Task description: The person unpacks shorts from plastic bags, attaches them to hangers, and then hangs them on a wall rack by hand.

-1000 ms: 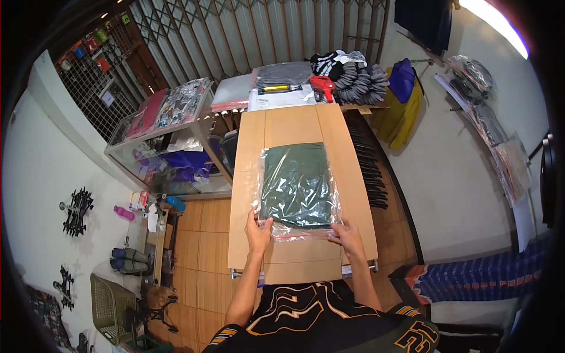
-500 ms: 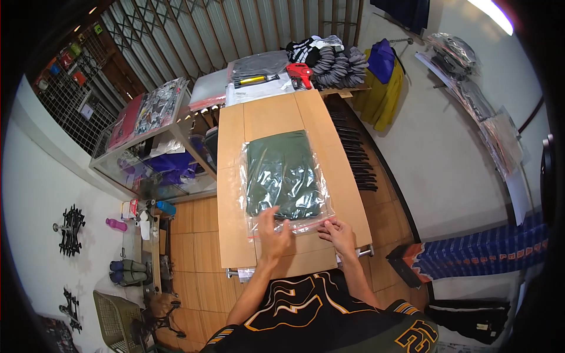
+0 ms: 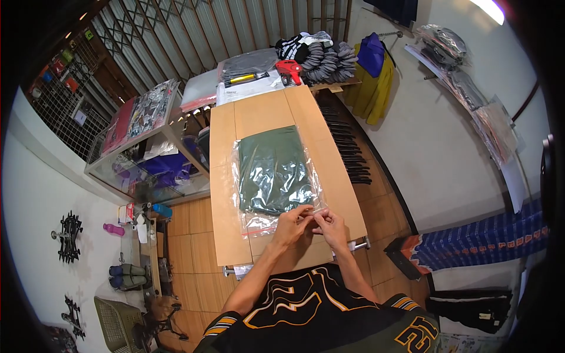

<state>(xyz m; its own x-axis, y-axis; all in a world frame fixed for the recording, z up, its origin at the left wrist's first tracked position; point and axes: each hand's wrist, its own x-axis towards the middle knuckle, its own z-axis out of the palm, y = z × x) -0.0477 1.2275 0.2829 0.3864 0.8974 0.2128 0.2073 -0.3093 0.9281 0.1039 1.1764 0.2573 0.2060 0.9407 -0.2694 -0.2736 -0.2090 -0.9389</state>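
A folded dark green garment (image 3: pixel 273 167) lies inside a clear plastic bag (image 3: pixel 253 224) on the wooden table (image 3: pixel 229 247). The bag's near edge carries a red strip. At the near right corner of this edge, my left hand (image 3: pixel 292 225) and my right hand (image 3: pixel 331 226) meet, thumbs and fingertips pinched on the plastic. The corner itself is mostly hidden by my fingers.
Past the far end of the table lie a red tool (image 3: pixel 289 72), a yellow-and-black tool (image 3: pixel 242 78) and bundled grey gloves (image 3: pixel 323 62). A glass display case (image 3: pixel 147 159) stands to the left. Dark hangers (image 3: pixel 347 144) line the right side.
My left hand has moved right along the bag's near edge to meet my right hand, and its fingers have closed on the plastic. The view has shifted slightly.
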